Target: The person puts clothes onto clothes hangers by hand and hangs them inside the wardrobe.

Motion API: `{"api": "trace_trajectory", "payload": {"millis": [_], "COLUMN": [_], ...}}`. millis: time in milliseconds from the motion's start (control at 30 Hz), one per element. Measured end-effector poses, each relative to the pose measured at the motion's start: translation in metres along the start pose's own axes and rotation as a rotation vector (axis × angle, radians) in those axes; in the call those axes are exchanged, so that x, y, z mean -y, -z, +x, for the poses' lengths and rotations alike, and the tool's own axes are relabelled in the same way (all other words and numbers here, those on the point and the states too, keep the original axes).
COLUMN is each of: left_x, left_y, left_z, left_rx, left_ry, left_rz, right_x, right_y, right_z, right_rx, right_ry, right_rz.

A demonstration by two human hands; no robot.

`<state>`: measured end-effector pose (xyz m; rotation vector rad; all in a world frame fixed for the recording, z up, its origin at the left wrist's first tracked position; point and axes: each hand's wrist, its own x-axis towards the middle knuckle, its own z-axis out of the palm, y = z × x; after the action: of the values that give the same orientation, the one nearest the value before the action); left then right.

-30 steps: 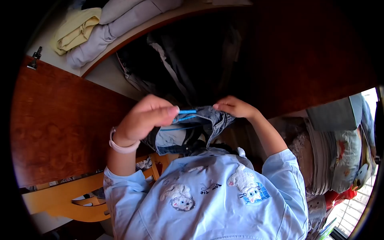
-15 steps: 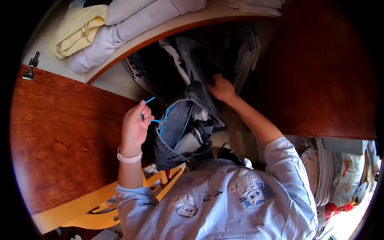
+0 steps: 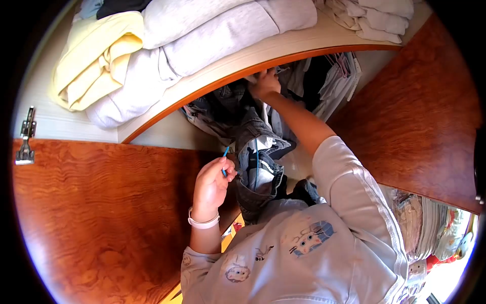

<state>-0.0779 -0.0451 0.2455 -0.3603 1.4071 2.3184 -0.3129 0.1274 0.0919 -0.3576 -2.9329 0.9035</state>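
Note:
My left hand (image 3: 213,182) is closed round the hook end of a thin blue hanger (image 3: 226,152). From that hanger hangs a pair of dark grey jeans (image 3: 249,200), its waistband gaping towards me and the blue wire showing inside. My right hand (image 3: 266,85) reaches up under the shelf edge, among the hanging clothes. Its fingers are curled, and what they grip is hidden in the shadow. Dark garments (image 3: 223,104) hang just left of it, and pale ones (image 3: 334,86) hang further right.
Above is a curved wooden shelf (image 3: 212,76) with folded grey clothes (image 3: 223,43) and a yellow garment (image 3: 98,58). Wardrobe doors stand at the left (image 3: 101,213) and right (image 3: 410,126). Stacked textiles (image 3: 425,228) show at the lower right.
My right hand has moved up, closer to the shelf edge, and its fingers have curled. The view has shifted, showing more shelf. My left hand still holds the blue hanger with the jeans.

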Motion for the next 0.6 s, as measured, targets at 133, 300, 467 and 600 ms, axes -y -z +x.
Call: {"api": "trace_trajectory", "payload": {"millis": [133, 300, 467, 600], "left_x": [-0.009, -0.011, -0.008, 0.008], "left_y": [-0.004, -0.035, -0.082, -0.129], "left_z": [0.014, 0.016, 0.010, 0.023], "left_rx": [0.094, 0.129, 0.309, 0.326], "left_ry": [0.111, 0.115, 0.235, 0.074], "left_rz": [-0.004, 0.050, 0.229, 0.248], "right_x": [-0.037, -0.087, -0.092, -0.105], "right_y": [0.008, 0.010, 0.055, 0.052], "right_z": [0.017, 0.034, 0.039, 0.066], "right_rx": [0.082, 0.258, 0.320, 0.237], "right_ry": [0.020, 0.266, 0.112, 0.097], "right_rz": [0.100, 0.272, -0.130, -0.103]}}
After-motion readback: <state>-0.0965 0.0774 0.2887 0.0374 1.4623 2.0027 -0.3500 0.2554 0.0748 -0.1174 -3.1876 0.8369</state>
